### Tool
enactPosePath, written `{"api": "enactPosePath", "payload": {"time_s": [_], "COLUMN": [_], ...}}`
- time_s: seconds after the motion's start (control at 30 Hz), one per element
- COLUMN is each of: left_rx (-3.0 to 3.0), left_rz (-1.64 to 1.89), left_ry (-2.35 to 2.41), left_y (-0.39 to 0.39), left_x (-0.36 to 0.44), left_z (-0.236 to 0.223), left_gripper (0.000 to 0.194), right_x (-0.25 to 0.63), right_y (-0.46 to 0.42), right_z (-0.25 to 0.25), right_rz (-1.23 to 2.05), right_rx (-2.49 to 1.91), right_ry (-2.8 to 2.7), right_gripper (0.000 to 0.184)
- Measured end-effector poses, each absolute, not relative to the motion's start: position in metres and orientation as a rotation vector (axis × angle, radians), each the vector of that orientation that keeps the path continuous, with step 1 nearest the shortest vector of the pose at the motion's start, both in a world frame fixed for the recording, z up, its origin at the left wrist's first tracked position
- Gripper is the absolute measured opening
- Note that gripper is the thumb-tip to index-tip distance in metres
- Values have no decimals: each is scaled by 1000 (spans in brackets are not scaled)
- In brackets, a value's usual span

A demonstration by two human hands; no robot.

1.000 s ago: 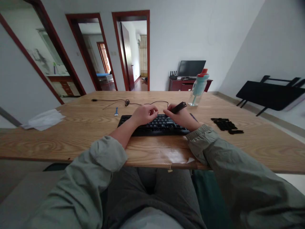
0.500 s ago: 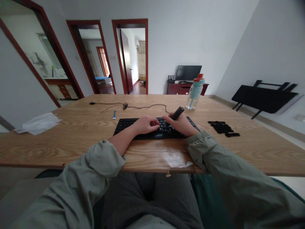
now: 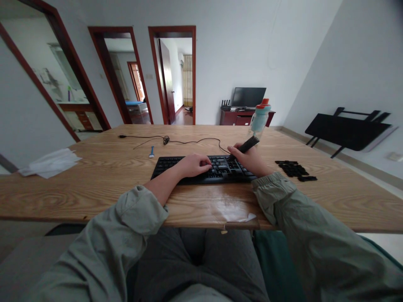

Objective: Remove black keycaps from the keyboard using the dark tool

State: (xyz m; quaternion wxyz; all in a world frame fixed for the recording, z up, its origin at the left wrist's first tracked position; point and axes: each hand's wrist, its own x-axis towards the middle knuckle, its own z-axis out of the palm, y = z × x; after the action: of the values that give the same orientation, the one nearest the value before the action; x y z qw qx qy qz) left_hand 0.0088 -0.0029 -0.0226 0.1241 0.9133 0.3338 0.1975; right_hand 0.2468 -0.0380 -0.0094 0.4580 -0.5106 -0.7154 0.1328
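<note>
A black keyboard (image 3: 201, 168) lies on the wooden table (image 3: 103, 176) in front of me. My left hand (image 3: 193, 164) rests on its middle keys, fingers curled down onto them. My right hand (image 3: 250, 160) hovers over the keyboard's right end, closed around a slim black tool (image 3: 248, 145) that points up and to the right. A pile of loose black keycaps (image 3: 294, 169) sits on the table to the right of that hand.
The keyboard's black cable (image 3: 176, 140) trails across the table's far side, next to a small blue tool (image 3: 151, 151). A pale blue bottle with an orange lid (image 3: 260, 119) stands behind my right hand. White tissues (image 3: 50, 162) lie at the far left.
My right hand has moved to the right with the black tool, from the middle of the keyboard to its right end. My left hand has stayed on the keys.
</note>
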Motion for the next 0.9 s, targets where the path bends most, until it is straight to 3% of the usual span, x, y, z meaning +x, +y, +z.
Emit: {"api": "enactPosePath", "payload": {"time_s": [0.3,0.6,0.9], "left_rx": [2692,2681,2674], "left_rz": [570,573,572], "left_ry": [959,953,959], "left_y": [0,2,-1], "left_x": [8,9,9], "left_z": [-25,-26,-23], "left_gripper": [31,31,30], "right_x": [265,282,295], "right_y": [-44,-46,-45], "right_z": [-4,-11,-17], "right_rz": [431,723,693], "right_rx": [-1318,-1498,-1348], "right_ry": [-2005,-2001,-1991], "right_gripper": [36,38,36]}}
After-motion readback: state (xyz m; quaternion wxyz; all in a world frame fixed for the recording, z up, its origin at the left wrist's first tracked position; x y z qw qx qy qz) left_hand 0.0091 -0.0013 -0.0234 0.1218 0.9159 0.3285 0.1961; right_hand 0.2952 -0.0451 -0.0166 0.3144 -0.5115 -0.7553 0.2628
